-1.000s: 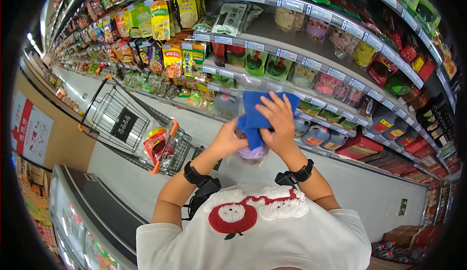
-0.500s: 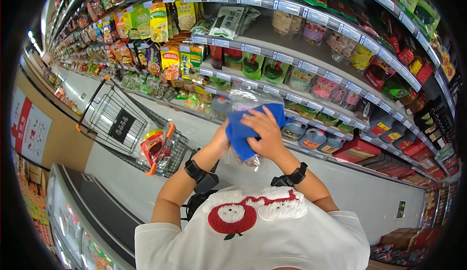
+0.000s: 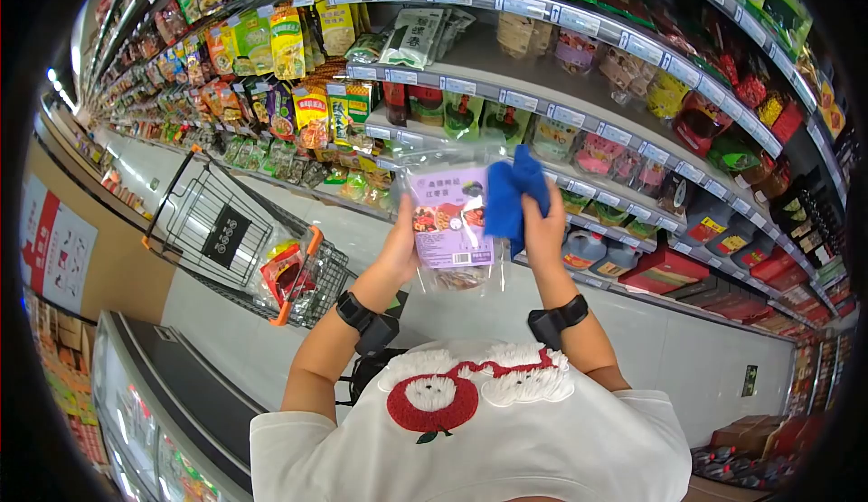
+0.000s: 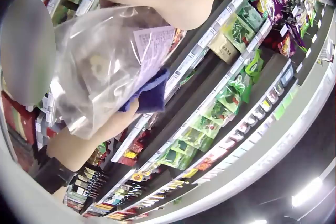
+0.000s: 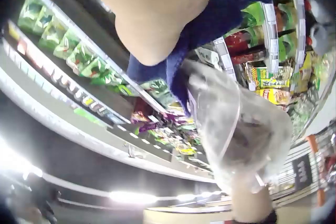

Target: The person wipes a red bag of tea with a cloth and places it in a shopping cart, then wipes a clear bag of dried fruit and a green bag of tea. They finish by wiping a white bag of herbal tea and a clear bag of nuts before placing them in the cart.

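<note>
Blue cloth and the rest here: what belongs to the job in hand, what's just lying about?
In use:
blue cloth, in the right hand
purple-labelled bag, in the left hand

Probably just around:
shopping cart
red packet inside it
shelved jugs

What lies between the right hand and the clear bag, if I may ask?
In the head view, a blue cloth lies between the right hand and the clear bag.

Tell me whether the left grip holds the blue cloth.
No, the right grip holds the cloth, while the left grip has the bag by its edge.
</note>
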Available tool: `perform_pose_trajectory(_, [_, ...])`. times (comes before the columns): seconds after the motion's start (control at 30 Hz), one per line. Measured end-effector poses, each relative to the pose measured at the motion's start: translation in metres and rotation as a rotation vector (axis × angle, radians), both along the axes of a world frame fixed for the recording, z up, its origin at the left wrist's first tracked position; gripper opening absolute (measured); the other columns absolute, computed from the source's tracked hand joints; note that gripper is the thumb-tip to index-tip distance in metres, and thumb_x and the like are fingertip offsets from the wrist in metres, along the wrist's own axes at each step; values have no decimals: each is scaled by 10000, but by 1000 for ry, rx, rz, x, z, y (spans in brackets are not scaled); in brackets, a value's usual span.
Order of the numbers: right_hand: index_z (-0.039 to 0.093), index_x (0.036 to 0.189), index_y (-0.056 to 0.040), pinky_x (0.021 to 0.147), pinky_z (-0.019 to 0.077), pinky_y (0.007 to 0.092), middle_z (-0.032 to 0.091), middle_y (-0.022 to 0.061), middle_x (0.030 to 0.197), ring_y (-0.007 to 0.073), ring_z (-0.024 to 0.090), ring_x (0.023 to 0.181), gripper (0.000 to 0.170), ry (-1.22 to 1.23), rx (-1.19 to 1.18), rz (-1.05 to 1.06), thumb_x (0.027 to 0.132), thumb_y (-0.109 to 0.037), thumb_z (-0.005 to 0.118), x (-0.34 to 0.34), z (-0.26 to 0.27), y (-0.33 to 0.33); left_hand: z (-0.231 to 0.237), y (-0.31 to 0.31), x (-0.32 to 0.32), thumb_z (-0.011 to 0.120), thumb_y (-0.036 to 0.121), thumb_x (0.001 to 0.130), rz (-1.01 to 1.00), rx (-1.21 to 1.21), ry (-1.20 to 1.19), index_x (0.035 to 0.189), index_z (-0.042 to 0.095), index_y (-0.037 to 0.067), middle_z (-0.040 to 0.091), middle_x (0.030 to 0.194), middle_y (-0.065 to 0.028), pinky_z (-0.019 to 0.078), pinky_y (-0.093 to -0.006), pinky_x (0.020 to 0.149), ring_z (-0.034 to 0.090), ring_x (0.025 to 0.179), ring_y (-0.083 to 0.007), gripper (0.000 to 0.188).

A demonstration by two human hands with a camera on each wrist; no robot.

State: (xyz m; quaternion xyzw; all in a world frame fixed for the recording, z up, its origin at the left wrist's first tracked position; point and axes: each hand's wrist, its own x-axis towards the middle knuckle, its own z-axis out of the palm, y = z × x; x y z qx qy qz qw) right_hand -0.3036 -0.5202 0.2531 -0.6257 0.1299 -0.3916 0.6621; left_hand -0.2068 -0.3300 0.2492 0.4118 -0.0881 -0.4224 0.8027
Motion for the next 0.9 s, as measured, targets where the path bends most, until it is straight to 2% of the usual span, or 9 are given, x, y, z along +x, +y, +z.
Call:
perform_pose_trajectory(0.03, [524, 1154, -59, 936, 420, 361, 573, 80, 1147, 221, 557, 1050, 339, -18, 362, 68, 817, -28, 496, -1, -4, -6, 2, -1, -2, 250, 567, 913, -16, -50, 30, 1301, 370, 60, 469, 1280, -104, 400, -377, 968, 472, 1164, -233, 649])
perform_pose_trajectory(0.1, [455, 1227, -52, 901, 440, 318, 556, 46, 1151, 152, 560, 1002, 334, -191, 666, 352, 900, -118, 479, -6, -11, -11, 13, -2, -6, 259, 586, 902, -52, -151, 86, 1306, 370, 65, 469, 1281, -103, 394, -398, 973, 471, 1165, -243, 669])
perform_pose_trajectory(0.27, [380, 1306, -86, 957, 379, 282, 474, 51, 1254, 142, 469, 1125, 453, -8, 350, 381, 897, -214, 527, -1, 7, 20, -1, -16, -14, 271, 565, 909, -224, -242, 221, 1298, 394, 108, 499, 1243, -84, 400, -410, 963, 486, 1145, -237, 613])
perform_pose_trajectory(0.33, [362, 1316, -67, 973, 354, 283, 464, 58, 1263, 149, 462, 1132, 473, -151, 411, 379, 891, -176, 536, -1, 10, 37, -31, -27, -11, 305, 563, 903, -154, -154, 221, 1275, 419, 105, 520, 1209, -95, 423, -436, 933, 529, 1081, -248, 601])
perform_pose_trajectory(0.4, [339, 1322, -37, 974, 343, 298, 478, 68, 1243, 173, 471, 1127, 490, -205, -5, 356, 870, -60, 526, -3, 6, 33, -12, -30, -25, 343, 526, 911, -129, -92, 194, 1236, 452, 111, 546, 1155, -83, 465, -424, 883, 575, 993, -233, 538])
perform_pose_trajectory(0.5, [375, 1299, -43, 971, 353, 322, 495, 112, 1243, 202, 468, 1151, 508, 6, -229, 210, 817, 3, 529, -9, 8, 44, -23, -33, -27, 236, 504, 939, -89, -54, 98, 1294, 385, 145, 505, 1201, -48, 465, -348, 895, 521, 1080, -173, 526])
perform_pose_trajectory(0.53, [402, 1283, -57, 983, 345, 338, 480, 137, 1275, 234, 459, 1176, 506, -13, -313, 202, 799, 3, 537, -10, 17, 45, -20, -29, -25, 238, 519, 931, -254, -109, 147, 1315, 359, 141, 495, 1224, -59, 465, -337, 900, 528, 1077, -183, 552])
perform_pose_trajectory(0.63, [435, 1243, -52, 982, 349, 367, 456, 174, 1294, 325, 444, 1195, 485, 34, -541, 151, 776, -6, 558, -3, 17, 39, -5, -16, -28, 250, 629, 873, -264, -116, 135, 1338, 332, 134, 472, 1262, -79, 442, -379, 933, 515, 1111, -221, 684])
perform_pose_trajectory(0.9, [496, 1187, -48, 975, 353, 388, 498, 178, 1243, 342, 446, 1180, 438, 132, -522, 104, 760, -63, 594, 1, 6, 35, -18, -6, -24, 283, 667, 847, -222, 28, 255, 1331, 349, 122, 465, 1273, -106, 416, -416, 953, 511, 1117, -256, 733])
